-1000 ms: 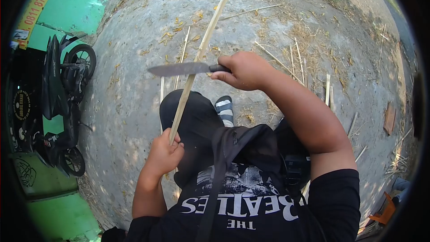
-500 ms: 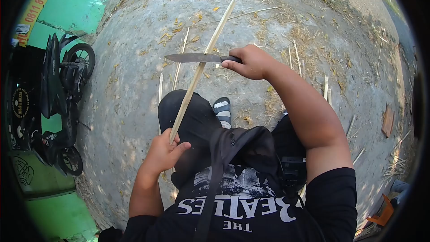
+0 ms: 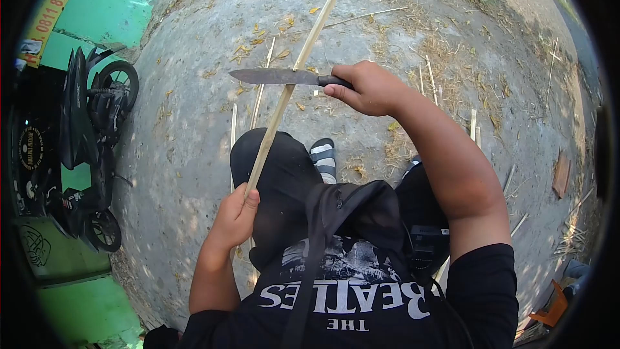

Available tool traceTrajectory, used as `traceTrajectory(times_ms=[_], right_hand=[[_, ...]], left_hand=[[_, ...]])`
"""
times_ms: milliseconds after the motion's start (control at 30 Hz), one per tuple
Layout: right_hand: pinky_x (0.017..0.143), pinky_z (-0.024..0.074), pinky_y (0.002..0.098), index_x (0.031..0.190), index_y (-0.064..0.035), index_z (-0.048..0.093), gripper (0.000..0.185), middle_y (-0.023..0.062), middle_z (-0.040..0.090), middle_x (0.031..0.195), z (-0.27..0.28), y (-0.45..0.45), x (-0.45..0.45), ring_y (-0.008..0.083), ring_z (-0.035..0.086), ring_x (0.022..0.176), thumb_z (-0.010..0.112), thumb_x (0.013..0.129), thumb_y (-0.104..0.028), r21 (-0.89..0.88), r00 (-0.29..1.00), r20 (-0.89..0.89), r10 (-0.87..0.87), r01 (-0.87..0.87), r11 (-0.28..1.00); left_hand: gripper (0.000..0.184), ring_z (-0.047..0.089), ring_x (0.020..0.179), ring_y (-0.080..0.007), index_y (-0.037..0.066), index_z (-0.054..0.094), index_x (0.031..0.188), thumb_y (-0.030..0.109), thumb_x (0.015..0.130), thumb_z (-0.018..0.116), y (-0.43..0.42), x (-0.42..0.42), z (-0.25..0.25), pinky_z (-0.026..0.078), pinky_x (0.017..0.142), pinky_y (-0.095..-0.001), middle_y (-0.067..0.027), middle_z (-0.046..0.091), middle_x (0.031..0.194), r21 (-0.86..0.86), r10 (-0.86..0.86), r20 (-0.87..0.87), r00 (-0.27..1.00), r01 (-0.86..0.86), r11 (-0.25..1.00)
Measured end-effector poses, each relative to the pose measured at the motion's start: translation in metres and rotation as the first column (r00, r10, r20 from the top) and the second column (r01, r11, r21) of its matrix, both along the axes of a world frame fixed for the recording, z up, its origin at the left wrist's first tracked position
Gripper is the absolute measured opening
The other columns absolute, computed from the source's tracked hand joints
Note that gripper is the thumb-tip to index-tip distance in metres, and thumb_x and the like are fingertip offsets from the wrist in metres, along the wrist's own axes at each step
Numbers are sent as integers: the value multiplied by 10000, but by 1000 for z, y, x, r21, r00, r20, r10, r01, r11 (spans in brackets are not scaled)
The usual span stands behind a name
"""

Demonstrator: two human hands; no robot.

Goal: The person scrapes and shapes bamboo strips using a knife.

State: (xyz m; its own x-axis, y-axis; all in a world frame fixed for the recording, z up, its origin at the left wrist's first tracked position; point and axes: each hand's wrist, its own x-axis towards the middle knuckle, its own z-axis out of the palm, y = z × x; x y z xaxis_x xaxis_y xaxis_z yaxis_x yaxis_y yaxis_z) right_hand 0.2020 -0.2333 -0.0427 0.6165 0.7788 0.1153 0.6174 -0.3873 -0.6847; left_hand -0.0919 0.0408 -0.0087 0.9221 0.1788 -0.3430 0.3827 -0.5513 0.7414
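I read the left hand (image 3: 237, 216) closed around the lower end of the wooden strip (image 3: 278, 113), thumb along it. From this hand, the strip's long axis runs forward and slants right, passing above the knee (image 3: 261, 161) on that side. I read the right hand (image 3: 371, 90) closed around the handle of the knife (image 3: 268, 77). The blade extends leftward from this hand and crosses the strip at a steep angle, covering it at the crossing; I cannot confirm how firmly the edge bears. At the crossing, the right hand is the nearer one, just right of the strip and apart from it; the left hand is well behind, toward the body.
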Motion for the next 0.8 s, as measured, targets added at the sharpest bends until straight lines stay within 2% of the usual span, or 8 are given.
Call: traceTrajectory(times_ms=[67, 267, 300, 400, 433, 567, 733, 800], right_hand=[[757, 526, 552, 1014, -40, 683, 572, 230, 693, 828, 1, -4, 3, 457, 686, 842, 546, 1030, -595, -29, 993, -116, 1, -5, 1000], [752, 533, 535, 1012, -45, 715, 592, 222, 702, 828, 16, 15, -28, 443, 694, 843, 558, 1018, -616, -143, 983, -34, 178, -181, 973], [750, 535, 531, 1016, -49, 720, 594, 222, 700, 820, 13, 18, -33, 437, 696, 825, 559, 1015, -621, -159, 984, 47, 173, -164, 974], [757, 538, 535, 1012, -55, 725, 596, 217, 705, 828, 7, 5, 5, 434, 697, 832, 558, 1013, -627, -78, 990, -106, -89, 81, 994], [758, 540, 536, 1003, -54, 725, 599, 204, 711, 820, 7, 1, 17, 430, 698, 826, 556, 1014, -629, -243, 1000, -5, -23, 21, 970], [764, 549, 536, 981, -57, 726, 596, 196, 716, 806, -2, 15, -6, 428, 708, 832, 556, 1009, -628, -138, 997, -28, -66, 62, 989], [807, 555, 551, 958, -51, 706, 596, 219, 719, 853, 11, 31, -46, 439, 711, 894, 556, 1000, -627, -195, 962, 134, 239, -211, 958], [806, 554, 536, 981, -31, 701, 589, 222, 722, 870, 18, 25, -36, 436, 712, 882, 553, 1021, -600, -171, 995, 49, 84, -74, 983]], left_hand=[[454, 480, 625, -111, 22, 552, 895, 399, 1136, 477, -2, 2, 0, 417, 574, -330, -35, 516, 663, 3, 1, -6, 1000, -1, 1000], [446, 491, 619, -121, 13, 576, 933, 400, 1134, 480, -8, 9, 2, 417, 575, -335, -40, 518, 656, -14, 23, 10, 1000, -23, 1000], [446, 496, 620, -124, 13, 575, 933, 401, 1132, 483, -8, 9, 1, 419, 575, -339, -44, 519, 655, -6, 22, 15, 1000, -22, 1000], [451, 510, 615, -148, 13, 568, 928, 409, 1129, 488, -16, 10, 10, 429, 580, -360, -71, 525, 656, 121, -70, 36, 997, 66, 991], [454, 515, 612, -158, 13, 566, 926, 413, 1127, 489, -21, 8, 12, 432, 582, -369, -83, 528, 657, 176, -114, 41, 993, 105, 979], [448, 541, 592, -234, 11, 555, 919, 404, 1124, 490, -13, 1, -3, 436, 583, -403, -134, 544, 662, 113, -43, 21, 999, 41, 993], [427, 542, 580, -291, 0, 549, 920, 373, 1122, 498, -18, 6, 3, 436, 579, -408, -162, 563, 670, 109, -109, 45, 993, 104, 989], [420, 560, 585, -306, -4, 547, 920, 362, 1121, 502, -16, 6, 8, 442, 583, -413, -169, 561, 669, 130, -107, 1, 994, 106, 986]])
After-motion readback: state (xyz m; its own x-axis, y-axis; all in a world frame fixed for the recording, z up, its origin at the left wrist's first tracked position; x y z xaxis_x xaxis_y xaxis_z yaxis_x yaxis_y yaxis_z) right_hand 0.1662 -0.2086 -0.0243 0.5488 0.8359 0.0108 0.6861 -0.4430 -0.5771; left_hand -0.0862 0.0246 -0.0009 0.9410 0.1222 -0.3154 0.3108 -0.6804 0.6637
